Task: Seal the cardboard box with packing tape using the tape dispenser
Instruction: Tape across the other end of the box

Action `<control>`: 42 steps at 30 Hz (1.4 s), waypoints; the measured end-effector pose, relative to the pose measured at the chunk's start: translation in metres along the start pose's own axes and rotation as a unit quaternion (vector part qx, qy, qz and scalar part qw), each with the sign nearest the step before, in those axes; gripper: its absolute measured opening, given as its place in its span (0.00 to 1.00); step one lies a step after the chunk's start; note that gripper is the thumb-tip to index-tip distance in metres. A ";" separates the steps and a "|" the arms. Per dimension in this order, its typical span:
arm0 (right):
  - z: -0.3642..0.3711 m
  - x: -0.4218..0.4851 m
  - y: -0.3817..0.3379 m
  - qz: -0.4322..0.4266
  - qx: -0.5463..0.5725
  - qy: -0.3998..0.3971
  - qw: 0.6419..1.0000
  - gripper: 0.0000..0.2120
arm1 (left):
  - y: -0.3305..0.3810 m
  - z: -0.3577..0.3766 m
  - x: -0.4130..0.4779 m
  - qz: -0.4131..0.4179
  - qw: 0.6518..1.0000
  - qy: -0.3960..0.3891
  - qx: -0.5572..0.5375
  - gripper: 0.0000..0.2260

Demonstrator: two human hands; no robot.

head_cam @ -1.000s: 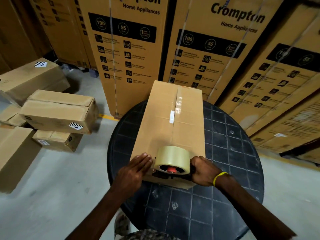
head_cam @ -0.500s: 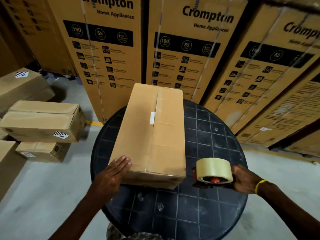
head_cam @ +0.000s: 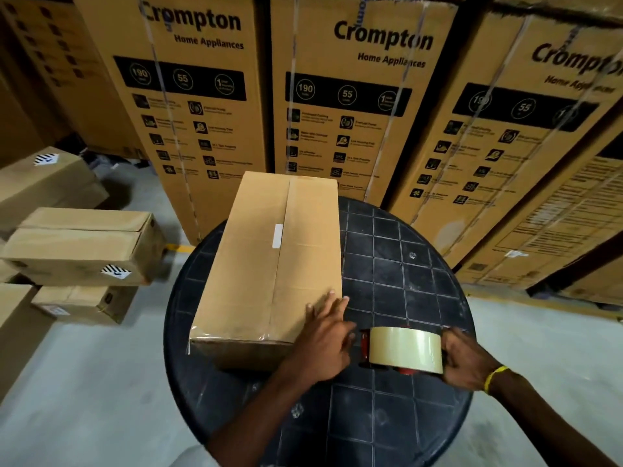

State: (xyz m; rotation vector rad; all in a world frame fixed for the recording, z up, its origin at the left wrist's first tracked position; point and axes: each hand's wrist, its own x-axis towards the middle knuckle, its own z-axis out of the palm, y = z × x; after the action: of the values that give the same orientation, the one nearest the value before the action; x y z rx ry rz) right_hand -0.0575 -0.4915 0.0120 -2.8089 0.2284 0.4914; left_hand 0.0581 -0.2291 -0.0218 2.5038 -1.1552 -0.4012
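Right grip point(head_cam: 469, 360) on dispenser point(head_cam: 404, 349), black gridded table point(head_cam: 409, 264)

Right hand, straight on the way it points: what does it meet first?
Probably the left hand. The right hand grips the tape dispenser pointing left, and the left hand lies just ahead, on the near corner of the cardboard box. Whether they touch is unclear.

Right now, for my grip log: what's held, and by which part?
Right hand grips the tape dispenser at its right end; left hand holds nothing.
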 end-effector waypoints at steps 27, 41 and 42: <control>0.112 -0.006 0.031 0.381 0.495 -0.092 0.775 0.15 | 0.007 0.016 0.017 -0.060 0.998 -0.004 0.007 0.06; 0.160 -0.007 -0.028 0.375 0.243 -0.023 0.895 0.24 | -0.004 -0.010 0.027 -0.053 0.982 -0.170 -0.064 0.21; 0.145 -0.005 -0.034 0.395 0.216 0.019 0.893 0.28 | -0.005 -0.010 0.027 -0.052 0.981 -0.174 -0.065 0.21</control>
State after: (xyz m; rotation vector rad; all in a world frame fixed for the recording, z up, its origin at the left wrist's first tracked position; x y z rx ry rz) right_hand -0.1003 -0.4150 -0.1091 -2.1863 1.3337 0.4622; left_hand 0.0821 -0.2448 -0.0184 2.4474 -1.0797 -0.9422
